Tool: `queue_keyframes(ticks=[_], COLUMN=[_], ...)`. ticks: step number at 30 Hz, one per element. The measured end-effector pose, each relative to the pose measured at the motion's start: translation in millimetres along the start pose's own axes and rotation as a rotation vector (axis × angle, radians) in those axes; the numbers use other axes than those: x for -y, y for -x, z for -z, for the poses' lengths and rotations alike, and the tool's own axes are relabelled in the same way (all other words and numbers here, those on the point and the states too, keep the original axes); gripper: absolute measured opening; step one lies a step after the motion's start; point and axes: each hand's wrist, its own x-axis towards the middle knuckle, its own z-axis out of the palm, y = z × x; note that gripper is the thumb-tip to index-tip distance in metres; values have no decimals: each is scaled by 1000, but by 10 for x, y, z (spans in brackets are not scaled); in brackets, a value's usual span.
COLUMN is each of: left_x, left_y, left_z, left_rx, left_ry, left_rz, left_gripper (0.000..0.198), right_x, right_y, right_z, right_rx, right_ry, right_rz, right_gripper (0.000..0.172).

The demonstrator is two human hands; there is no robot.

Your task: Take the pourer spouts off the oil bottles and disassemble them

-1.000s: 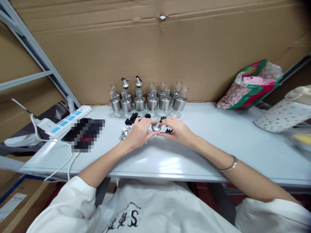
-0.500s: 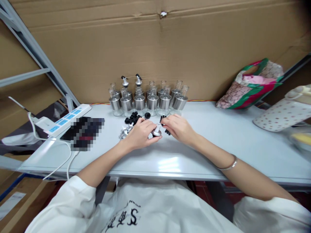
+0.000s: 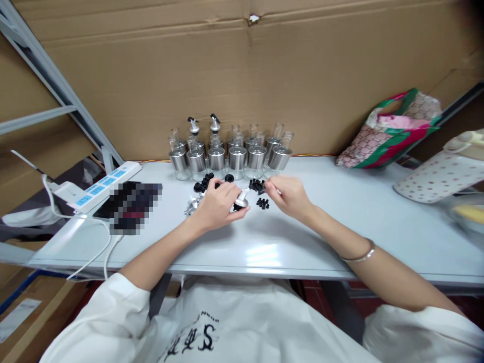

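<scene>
My left hand [image 3: 219, 204] is closed around a silver bottle pourer [image 3: 242, 197], its spout tilted up to the right and its black base below. Just right of it, my right hand [image 3: 289, 195] is raised with fingers pinched together; whatever they hold is too small to make out. Beside those fingertips lie small black flip caps [image 3: 256, 185] in a pile, and nearer to me is a cluster of tiny black pieces [image 3: 262, 203]. Partly behind my left hand are loose silver spouts [image 3: 192, 204] and a heap of black stoppers [image 3: 204, 182].
Several glass bottles with steel sleeves [image 3: 237, 159] stand in rows along the cardboard wall; two at the back carry pourers [image 3: 215, 123]. A power strip [image 3: 109, 184] and a blurred-out dark device [image 3: 132, 206] lie left. At right are a patterned bag [image 3: 372, 143] and a dotted white jug [image 3: 434, 174].
My right hand has drawn away from the pourer to the right, uncovering the small black parts. My left hand still grips the pourer in nearly the same place.
</scene>
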Motion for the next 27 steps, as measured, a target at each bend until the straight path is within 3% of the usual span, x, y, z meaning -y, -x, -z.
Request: queue_keyframes(ticks=[4, 7, 14, 19, 24, 27], left_x=[65, 78, 70, 65, 52, 46], left_y=[4, 8, 8, -3, -13, -13], left_z=[-2, -5, 13, 30, 41, 42], left_rx=[-40, -51, -77, -58, -50, -44], left_ry=[-1, 1, -6, -3, 10, 17], left_rz=[80, 88, 55, 77, 99, 101], left_gripper=[23, 21, 20, 20, 20, 19], right_x=[-114, -249, -441, -481, -561, -606], right_y=[-37, -41, 0, 18, 53, 80], right_z=[94, 102, 77, 85, 11, -44], right_rx=[-17, 62, 380, 420, 500, 560], right_ry=[-168, -245, -206, -77, -102, -129], right_rz=[-165, -208, -274, -299, -307, -318], right_gripper=[25, 24, 32, 27, 10, 10])
